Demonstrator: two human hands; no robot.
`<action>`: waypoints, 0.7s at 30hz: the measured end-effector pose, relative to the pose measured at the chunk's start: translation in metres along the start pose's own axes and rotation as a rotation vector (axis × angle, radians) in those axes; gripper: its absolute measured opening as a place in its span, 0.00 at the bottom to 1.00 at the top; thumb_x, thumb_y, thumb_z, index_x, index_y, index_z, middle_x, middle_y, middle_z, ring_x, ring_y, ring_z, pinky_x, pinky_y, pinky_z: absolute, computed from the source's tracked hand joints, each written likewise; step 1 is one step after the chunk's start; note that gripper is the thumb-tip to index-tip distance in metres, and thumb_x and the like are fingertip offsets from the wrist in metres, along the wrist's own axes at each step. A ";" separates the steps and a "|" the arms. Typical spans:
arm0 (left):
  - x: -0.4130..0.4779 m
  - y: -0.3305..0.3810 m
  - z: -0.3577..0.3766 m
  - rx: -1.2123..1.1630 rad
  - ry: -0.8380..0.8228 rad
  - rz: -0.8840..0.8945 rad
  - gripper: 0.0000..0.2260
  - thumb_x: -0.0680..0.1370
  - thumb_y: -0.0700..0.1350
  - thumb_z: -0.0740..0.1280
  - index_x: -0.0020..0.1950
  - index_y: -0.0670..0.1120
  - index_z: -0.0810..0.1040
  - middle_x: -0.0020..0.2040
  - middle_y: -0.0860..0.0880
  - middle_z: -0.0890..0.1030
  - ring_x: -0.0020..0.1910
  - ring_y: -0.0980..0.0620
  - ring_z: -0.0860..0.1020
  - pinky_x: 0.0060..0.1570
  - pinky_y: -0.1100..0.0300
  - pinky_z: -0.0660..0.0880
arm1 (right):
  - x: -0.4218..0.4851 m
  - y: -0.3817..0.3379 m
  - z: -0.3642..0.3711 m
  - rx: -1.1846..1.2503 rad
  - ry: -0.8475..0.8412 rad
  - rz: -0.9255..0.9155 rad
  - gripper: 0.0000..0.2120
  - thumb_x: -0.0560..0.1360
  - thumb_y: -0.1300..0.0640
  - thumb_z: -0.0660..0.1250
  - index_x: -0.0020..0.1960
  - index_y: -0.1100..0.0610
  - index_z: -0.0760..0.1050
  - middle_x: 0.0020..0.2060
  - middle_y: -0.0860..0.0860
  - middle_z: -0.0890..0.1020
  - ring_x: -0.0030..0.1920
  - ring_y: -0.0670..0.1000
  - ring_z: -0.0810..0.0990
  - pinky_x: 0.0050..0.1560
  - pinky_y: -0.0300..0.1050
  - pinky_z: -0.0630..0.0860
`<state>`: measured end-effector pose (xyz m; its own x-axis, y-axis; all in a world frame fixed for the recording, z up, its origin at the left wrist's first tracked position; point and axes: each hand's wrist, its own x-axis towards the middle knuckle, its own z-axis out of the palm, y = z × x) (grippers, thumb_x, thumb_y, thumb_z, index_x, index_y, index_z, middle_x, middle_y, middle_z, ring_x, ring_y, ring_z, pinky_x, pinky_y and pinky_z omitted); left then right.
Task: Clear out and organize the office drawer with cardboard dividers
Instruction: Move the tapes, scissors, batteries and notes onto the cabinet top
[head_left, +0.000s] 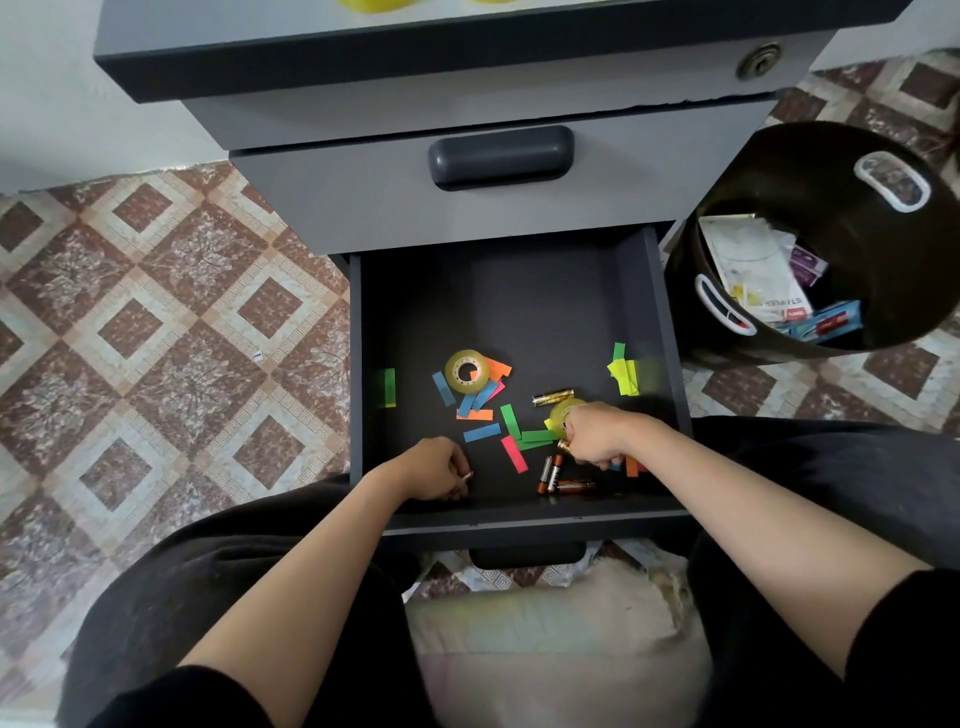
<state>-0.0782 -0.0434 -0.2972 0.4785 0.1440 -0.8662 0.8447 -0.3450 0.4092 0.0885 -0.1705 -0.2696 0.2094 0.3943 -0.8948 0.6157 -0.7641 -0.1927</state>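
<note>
The open dark drawer holds a clear tape roll, several coloured paper strips, yellow sticky flags and loose batteries. My right hand is curled inside the drawer at the front right, gripping a gold-tipped battery, with a second tape roll partly hidden behind it. More batteries lie just below that hand. My left hand is at the drawer's front left, fingers curled round a small pale object that I cannot identify.
A black bin with paper and packaging stands right of the drawer. The closed upper drawer with its dark handle hangs over the back. Patterned tile floor lies left. My legs flank the drawer front, a cushion between them.
</note>
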 end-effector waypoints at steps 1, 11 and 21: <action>-0.002 0.003 -0.002 -0.105 -0.003 0.013 0.06 0.77 0.34 0.63 0.47 0.45 0.74 0.47 0.46 0.80 0.46 0.51 0.78 0.46 0.62 0.76 | -0.001 0.000 0.000 0.007 0.008 -0.004 0.04 0.78 0.63 0.57 0.48 0.60 0.70 0.32 0.53 0.72 0.29 0.47 0.71 0.28 0.36 0.68; -0.048 0.038 -0.024 -0.809 0.148 0.317 0.09 0.74 0.30 0.65 0.50 0.43 0.76 0.45 0.43 0.81 0.44 0.49 0.83 0.43 0.58 0.81 | -0.026 -0.019 -0.024 0.680 0.088 -0.198 0.14 0.77 0.67 0.62 0.59 0.55 0.70 0.42 0.53 0.78 0.37 0.49 0.80 0.33 0.39 0.78; -0.117 0.081 -0.050 -1.074 0.324 0.532 0.10 0.75 0.31 0.64 0.52 0.41 0.77 0.41 0.43 0.80 0.39 0.52 0.83 0.43 0.60 0.81 | -0.103 -0.038 -0.061 1.065 0.192 -0.500 0.11 0.75 0.71 0.64 0.54 0.59 0.73 0.36 0.57 0.80 0.34 0.52 0.81 0.44 0.49 0.81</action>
<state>-0.0536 -0.0413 -0.1487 0.7298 0.4939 -0.4727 0.2235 0.4811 0.8477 0.0897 -0.1507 -0.1457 0.2920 0.7697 -0.5677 -0.2600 -0.5073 -0.8216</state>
